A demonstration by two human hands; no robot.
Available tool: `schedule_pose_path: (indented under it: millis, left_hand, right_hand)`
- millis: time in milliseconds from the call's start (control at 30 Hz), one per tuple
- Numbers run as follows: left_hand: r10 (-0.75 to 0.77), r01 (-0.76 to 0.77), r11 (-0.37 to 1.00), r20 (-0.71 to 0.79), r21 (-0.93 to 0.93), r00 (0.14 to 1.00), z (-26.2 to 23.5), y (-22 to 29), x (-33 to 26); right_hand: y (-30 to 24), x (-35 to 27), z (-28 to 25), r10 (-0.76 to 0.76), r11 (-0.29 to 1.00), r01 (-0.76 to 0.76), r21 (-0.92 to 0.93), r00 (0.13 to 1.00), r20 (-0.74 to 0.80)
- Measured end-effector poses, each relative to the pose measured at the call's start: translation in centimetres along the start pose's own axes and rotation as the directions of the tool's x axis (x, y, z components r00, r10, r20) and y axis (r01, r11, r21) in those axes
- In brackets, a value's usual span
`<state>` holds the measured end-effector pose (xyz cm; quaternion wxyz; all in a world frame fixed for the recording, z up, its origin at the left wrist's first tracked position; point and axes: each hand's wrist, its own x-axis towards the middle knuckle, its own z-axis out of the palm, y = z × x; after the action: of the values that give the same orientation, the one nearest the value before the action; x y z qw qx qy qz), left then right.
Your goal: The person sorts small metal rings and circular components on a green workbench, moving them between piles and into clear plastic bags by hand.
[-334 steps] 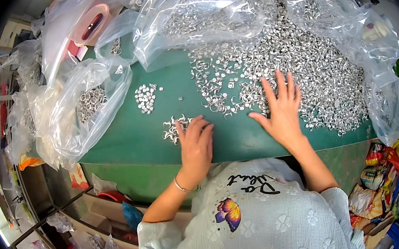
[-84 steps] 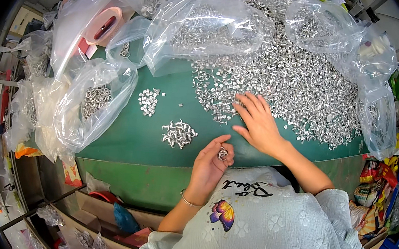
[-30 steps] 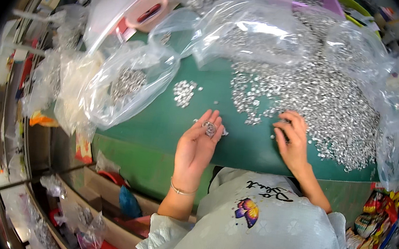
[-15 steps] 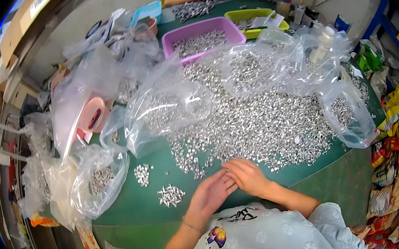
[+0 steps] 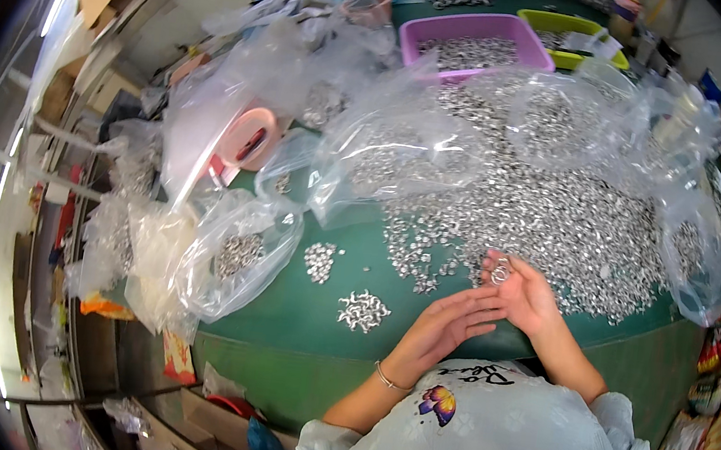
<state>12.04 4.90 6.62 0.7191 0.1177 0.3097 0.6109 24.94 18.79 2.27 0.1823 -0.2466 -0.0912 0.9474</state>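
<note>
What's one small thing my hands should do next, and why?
I'd probably tip the small, shiny, ring-like metal pieces from your right hand into your left hand. Your right hand holds them at its fingers, while your left shows no piece and its fingers stretch out close to the other palm.

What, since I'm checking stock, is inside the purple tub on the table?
The purple tub holds a spread of small silver metal pieces. They cover its bottom, so the bottom itself and anything buried beneath them cannot be seen.
</note>
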Motion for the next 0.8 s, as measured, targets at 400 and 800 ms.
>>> schedule_pose_path:
  millis: [400,800]
  left_hand:
    - [0.106,-0.172,0.893,-0.178,-0.417,0.978,-4.6,-4.7,1.1]
    - [0.659,-0.925,0.27,-0.65,-0.266,0.379,-6.6,11.4,-7.8]
  right_hand:
    - [2.8,-2.2,4.6,-0.033,-0.151,0.512,-0.846,0.852,0.522]
    - [1.4,-2.5,3.6,-0.209,-0.068,0.477,-0.876,0.852,0.48]
